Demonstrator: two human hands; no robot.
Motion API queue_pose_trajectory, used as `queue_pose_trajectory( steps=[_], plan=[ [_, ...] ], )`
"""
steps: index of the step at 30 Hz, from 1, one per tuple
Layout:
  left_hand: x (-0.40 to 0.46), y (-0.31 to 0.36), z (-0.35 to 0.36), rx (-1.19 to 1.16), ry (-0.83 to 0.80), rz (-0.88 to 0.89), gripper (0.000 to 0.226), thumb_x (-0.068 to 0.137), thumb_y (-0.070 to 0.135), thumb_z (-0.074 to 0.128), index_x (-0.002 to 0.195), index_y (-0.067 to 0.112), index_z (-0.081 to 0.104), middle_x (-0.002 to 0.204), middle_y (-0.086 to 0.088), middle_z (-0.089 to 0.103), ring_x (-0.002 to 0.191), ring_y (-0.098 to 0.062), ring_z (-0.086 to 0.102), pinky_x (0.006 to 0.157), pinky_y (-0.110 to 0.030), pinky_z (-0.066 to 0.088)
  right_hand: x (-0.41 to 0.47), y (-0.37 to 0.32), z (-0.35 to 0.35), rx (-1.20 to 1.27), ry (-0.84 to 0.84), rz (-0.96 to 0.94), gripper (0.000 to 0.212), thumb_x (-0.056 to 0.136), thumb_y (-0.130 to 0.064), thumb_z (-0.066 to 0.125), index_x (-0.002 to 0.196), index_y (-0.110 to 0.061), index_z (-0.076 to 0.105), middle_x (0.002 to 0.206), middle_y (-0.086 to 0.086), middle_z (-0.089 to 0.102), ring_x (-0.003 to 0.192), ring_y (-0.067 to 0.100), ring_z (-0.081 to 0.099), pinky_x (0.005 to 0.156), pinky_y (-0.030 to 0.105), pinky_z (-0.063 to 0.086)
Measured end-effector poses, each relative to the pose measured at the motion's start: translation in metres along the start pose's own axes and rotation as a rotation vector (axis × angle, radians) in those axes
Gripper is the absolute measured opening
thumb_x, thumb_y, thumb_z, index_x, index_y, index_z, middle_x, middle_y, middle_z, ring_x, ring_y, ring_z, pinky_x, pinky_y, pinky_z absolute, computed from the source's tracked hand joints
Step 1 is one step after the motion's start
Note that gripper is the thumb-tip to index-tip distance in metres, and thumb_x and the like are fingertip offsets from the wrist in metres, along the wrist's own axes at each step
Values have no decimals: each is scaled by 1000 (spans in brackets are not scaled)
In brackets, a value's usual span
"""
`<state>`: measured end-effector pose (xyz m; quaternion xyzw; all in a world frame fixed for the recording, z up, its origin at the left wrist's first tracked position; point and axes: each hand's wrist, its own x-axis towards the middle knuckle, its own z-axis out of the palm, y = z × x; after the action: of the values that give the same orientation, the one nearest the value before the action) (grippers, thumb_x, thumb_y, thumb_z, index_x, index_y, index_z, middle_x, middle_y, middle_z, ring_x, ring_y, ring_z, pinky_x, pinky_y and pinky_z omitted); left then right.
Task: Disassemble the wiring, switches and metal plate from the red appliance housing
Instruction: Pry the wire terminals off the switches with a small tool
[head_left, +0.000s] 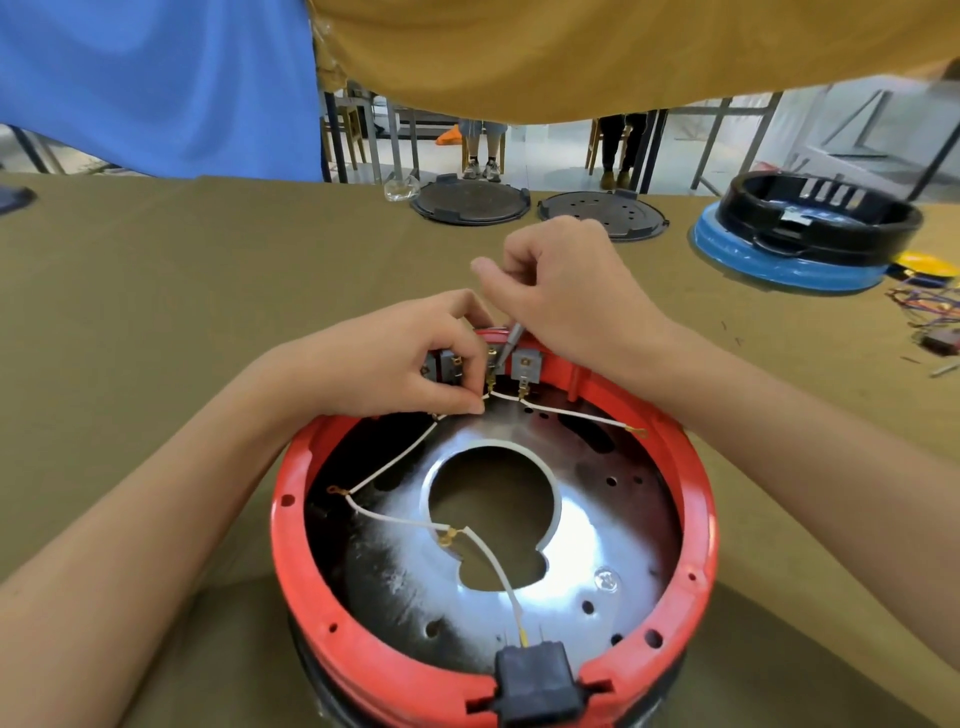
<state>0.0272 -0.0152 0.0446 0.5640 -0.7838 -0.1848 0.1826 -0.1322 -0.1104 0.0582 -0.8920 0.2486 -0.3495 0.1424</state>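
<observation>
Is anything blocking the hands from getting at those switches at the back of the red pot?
Nothing visible does. The left hand already pinches a white wire there, and the right hand has a screwdriver on the switches.

We read no text, label, brand or number anywhere: none on red housing (301, 525), metal plate (597, 525), black connector (535, 675).

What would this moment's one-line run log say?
left hand: pinching white wire | right hand: gripping screwdriver at switch terminals | round red appliance housing: plate in
</observation>
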Motion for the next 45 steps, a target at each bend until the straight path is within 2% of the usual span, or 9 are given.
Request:
queue_pose_trajectory(
  steps=[5,15,20,24,27,30,37,40,45],
  plan=[
    [0,0,0,13,-1,-13,9,83,29,78,77,30,71,115,11,50,111,-4,53,100,-37,43,2,-4,1,-25,71,6,40,84,-4,54,51,-9,32,53,12,27,53,18,28,58,41,42],
    [0,4,0,18,-2,-15,9,83,27,78,77,28,71,118,5,52,113,-10,53,100,-40,43,7,-1,4,-42,7,8,38,81,-4,54,50,-8,34,53,13,33,55,21,31,62,42,46],
    [0,3,0,-8,-10,-14,10,83,27,78,76,28,70,120,5,52,117,-14,53,102,-42,43,5,0,9,-64,60,-33,44,82,-6,54,50,-14,27,49,8,29,54,20,28,54,35,33],
    [-2,2,0,-6,10,-2,9,83,28,77,76,28,71,115,12,50,108,-7,55,98,-38,43,-1,2,5,-35,175,-109,38,85,-5,56,52,-8,35,49,19,39,51,21,31,54,36,33],
    [-2,2,1,8,14,2,9,82,29,77,76,27,71,115,11,51,108,-7,55,98,-35,43,-6,1,4,-46,198,-203,41,89,-6,57,55,-12,37,47,9,37,47,20,34,53,28,30],
    [-1,2,1,4,16,6,8,82,27,78,76,26,72,114,16,51,108,1,53,98,-24,41,-9,-3,4,-87,179,-314,41,93,-7,57,58,-15,37,48,0,35,43,23,37,51,31,33],
    [-1,2,0,17,18,22,9,84,26,77,76,25,73,107,26,49,104,0,53,91,-17,40,-12,-4,3,-131,218,-474,44,92,-6,62,60,-19,35,49,-4,32,41,18,32,47,26,27],
    [-1,1,0,14,14,33,9,84,25,77,76,22,74,103,39,46,106,6,51,90,-7,35,-11,-4,4,-141,179,-474,44,93,-6,62,59,-18,36,49,-4,32,41,17,31,49,25,25],
    [-1,1,0,17,17,41,8,83,22,79,76,21,74,104,41,45,103,8,51,90,-9,37,-8,-2,4,-62,106,-329,45,94,-11,59,55,-16,35,45,-4,31,42,17,31,50,21,24]
  ],
)
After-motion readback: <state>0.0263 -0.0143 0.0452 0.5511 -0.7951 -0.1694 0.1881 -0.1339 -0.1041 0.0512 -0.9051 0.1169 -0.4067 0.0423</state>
